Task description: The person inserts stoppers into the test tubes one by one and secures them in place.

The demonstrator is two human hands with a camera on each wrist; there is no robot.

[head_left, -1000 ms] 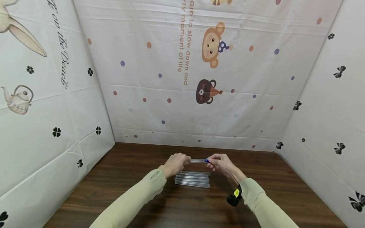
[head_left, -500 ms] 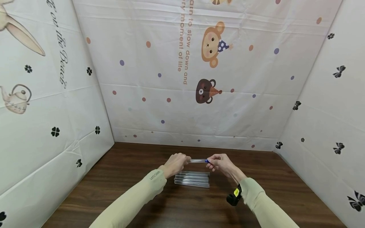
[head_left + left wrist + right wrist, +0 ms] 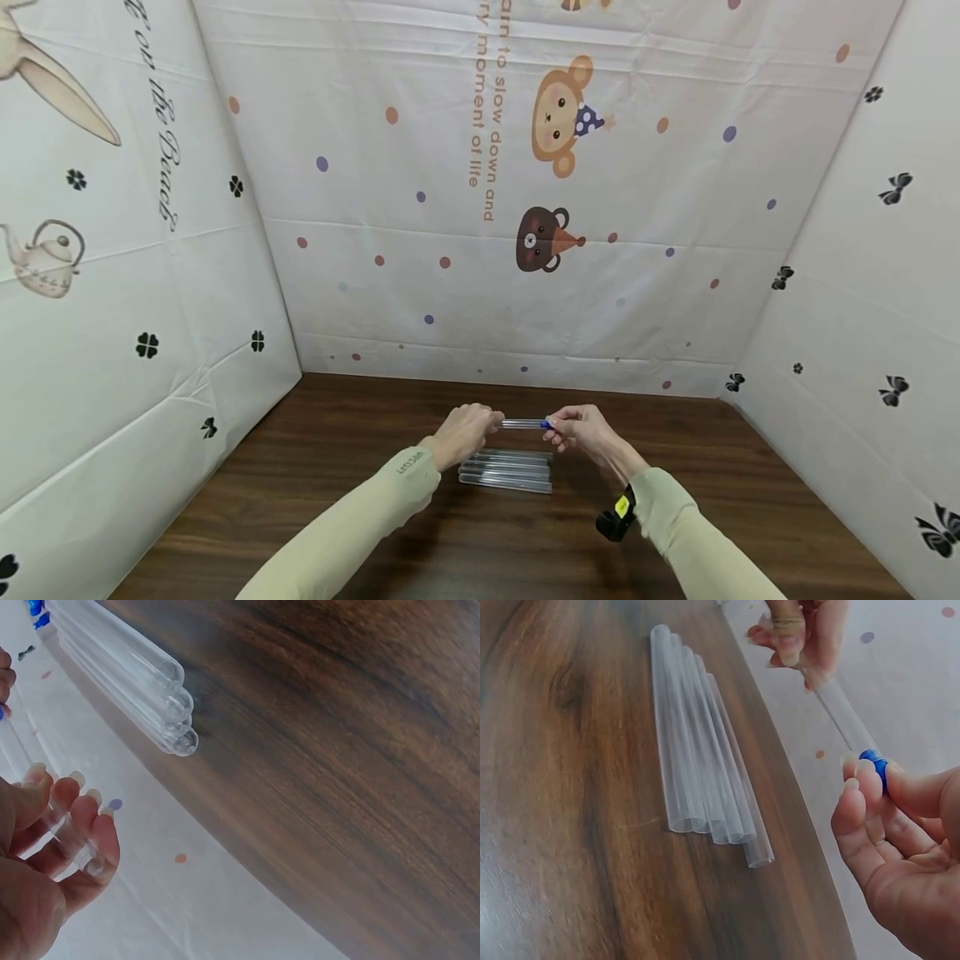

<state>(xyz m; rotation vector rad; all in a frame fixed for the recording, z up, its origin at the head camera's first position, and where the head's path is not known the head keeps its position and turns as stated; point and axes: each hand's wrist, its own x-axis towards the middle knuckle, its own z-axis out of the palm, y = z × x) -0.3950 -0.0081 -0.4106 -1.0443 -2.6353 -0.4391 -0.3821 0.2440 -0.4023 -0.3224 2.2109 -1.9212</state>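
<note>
My left hand (image 3: 463, 433) holds a clear test tube (image 3: 522, 423) level above the table, fingers curled around its rounded end in the left wrist view. At the tube's other end, my right hand (image 3: 588, 435) pinches a blue cap (image 3: 874, 766) between thumb and fingers. The cap sits at the tube's mouth; how deep it goes is hidden by the fingertips. Below both hands, several clear test tubes (image 3: 506, 472) lie side by side, rounded ends to the left and uncapped mouths to the right.
The dark wood table (image 3: 337, 500) is bounded by patterned white cloth (image 3: 360, 292) at the back and both sides. Small blue pieces (image 3: 40, 618) show beyond the lying tubes in the left wrist view. A black wrist camera (image 3: 617, 518) hangs under the right wrist.
Both hands keep the same hold on the tube and cap, almost still. The head view shifts very slightly; the lying tubes stay put.
</note>
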